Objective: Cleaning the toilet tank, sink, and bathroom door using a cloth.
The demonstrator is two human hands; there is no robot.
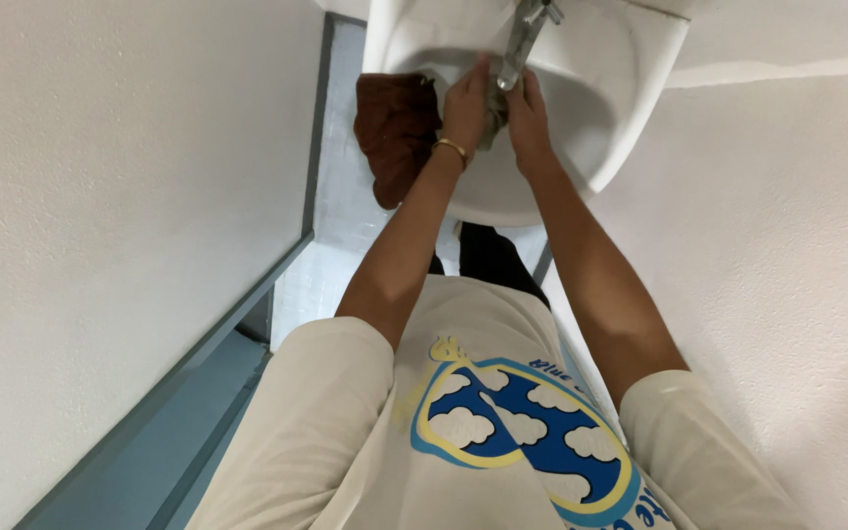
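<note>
The far rim of the white sink (640, 88) and the base of the metal tap (522, 34) run off the top edge, so I cannot see where the tap is mounted or whether water runs from it. Most of what I hold is hidden between my palms: only a small strip of greyish-green cloth (493, 108) shows, bunched and crumpled, directly under the tap spout and inside the basin. My left hand (465, 103) has its grip closed around the cloth from one side, a thin gold bangle (451, 147) at the wrist. My right hand (527, 118) presses against it from the other side, fingers curled tight, with their tips out of view. A brown towel (395, 132) hangs over the sink's left rim, its lower end drooping toward the floor; its upper edge is partly covered by my left hand.
</note>
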